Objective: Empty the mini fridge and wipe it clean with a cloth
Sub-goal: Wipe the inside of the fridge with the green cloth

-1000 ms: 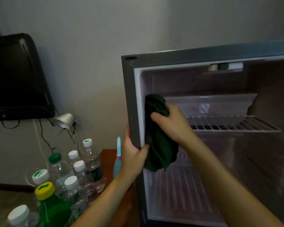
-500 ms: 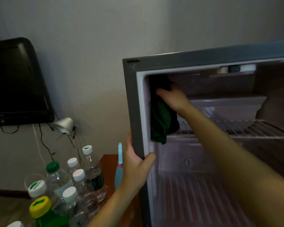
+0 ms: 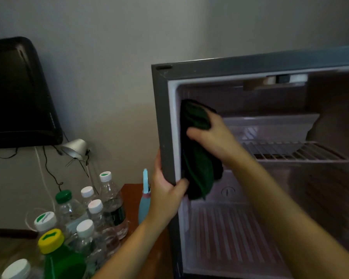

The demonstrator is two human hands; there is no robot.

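While the mini fridge stands open at the right of the view, the right hand holds a dark green cloth flat against its inner left wall, just inside the pale door seal. That hand's grip is clamped on the cloth: the thumb curls over the bunched upper part, and the other fingers are hidden behind the fabric. The cloth's loose end hangs down past the wire shelf level, ending above the ribbed fridge floor.

The left hand has its grip closed round the fridge's grey front left edge, thumb on the inner side touching the cloth's lower part, fingers wrapped round the outer side.

Inside, a clear plastic tray sits under the top compartment and just above the wire shelf. A round dial shows on the back wall below the cloth.

Left of the fridge, a cluster of clear water bottles with white caps stands on a reddish-brown desk, with a green bottle wearing a yellow cap nearest the camera. A light blue spray bottle stands between the bottles and the fridge, just beside the left wrist. Behind them a small silver lamp tilts downward, and a black screen hangs on the wall with cords trailing beneath it.
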